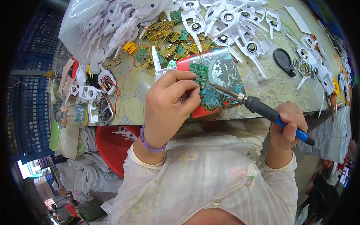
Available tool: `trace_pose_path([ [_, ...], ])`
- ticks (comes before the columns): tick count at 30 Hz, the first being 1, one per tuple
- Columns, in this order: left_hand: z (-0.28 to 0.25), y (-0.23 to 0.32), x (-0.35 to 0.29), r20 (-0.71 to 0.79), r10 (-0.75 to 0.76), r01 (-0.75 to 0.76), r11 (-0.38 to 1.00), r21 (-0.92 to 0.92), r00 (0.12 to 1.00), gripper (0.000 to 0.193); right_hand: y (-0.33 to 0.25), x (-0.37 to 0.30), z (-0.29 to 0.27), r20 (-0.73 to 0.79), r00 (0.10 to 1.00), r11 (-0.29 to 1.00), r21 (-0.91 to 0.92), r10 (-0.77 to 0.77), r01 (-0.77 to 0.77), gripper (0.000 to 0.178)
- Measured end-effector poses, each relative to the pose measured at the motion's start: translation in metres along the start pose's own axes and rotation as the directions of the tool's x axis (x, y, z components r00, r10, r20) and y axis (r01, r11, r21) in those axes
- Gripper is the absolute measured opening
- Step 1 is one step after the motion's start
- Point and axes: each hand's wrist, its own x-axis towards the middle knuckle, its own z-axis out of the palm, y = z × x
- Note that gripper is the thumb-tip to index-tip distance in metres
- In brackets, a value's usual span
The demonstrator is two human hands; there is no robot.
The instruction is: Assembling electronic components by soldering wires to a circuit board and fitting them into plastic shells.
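Between the fingertips of my left hand (172, 95) is a small green circuit board (200, 74), pinched by its left edge. A purple bead bracelet (152, 144) circles that wrist. My right hand (289, 125) is wrapped round the blue and black handle of a soldering iron (258, 107), whose metal tip points left and reaches the board's right side; whether it touches, I cannot tell. Under the board lies a red-edged plate (225, 71) with a worn, grey and teal stained surface. A white plastic part (156, 60) lies just beyond my left hand.
Wired circuit boards (172, 41) are heaped at the back, beside a clear bag (80, 30) of white plastic parts. More white housings (252, 47) with round black pieces pile up at back right. A black oval ring (284, 62) and a coiled metal stand (305, 68) sit at right. A red basin (112, 148) is below the table edge.
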Motion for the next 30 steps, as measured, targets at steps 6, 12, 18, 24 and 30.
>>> trace_pose_path([
  [6, 0.0018, 0.0012, 0.0016, -0.038, 0.043, -0.042, 0.999, 0.021, 0.998, 0.008, 0.0024, -0.0044, -0.0009, 0.022, 0.999, 0.999, 0.004, 0.036, -0.036, 0.025],
  [12, 0.0011, -0.0005, 0.0002, -0.032, 0.041, -0.040, 0.999, 0.016, 0.999, 0.009, 0.0036, -0.0054, 0.0010, 0.050, 0.998, 0.999, -0.003, 0.044, -0.044, 0.025],
  [18, 0.0009, -0.0003, 0.0007, -0.029, 0.046, -0.046, 0.999, 0.026, 0.999, 0.010, 0.0013, -0.0060, -0.0006, 0.076, 0.995, 0.998, -0.014, 0.063, -0.062, 0.026],
  [24, -0.0007, -0.0008, 0.0004, -0.001, 0.045, -0.045, 0.998, 0.051, 0.999, 0.010, 0.0028, -0.0058, 0.0005, 0.078, 0.995, 0.998, -0.031, 0.057, -0.055, 0.026],
  [30, -0.0012, 0.0003, 0.0007, 0.004, 0.051, -0.051, 0.997, 0.060, 0.999, 0.010, 0.0017, -0.0055, 0.0003, 0.073, 0.995, 0.998, -0.026, 0.062, -0.060, 0.026],
])
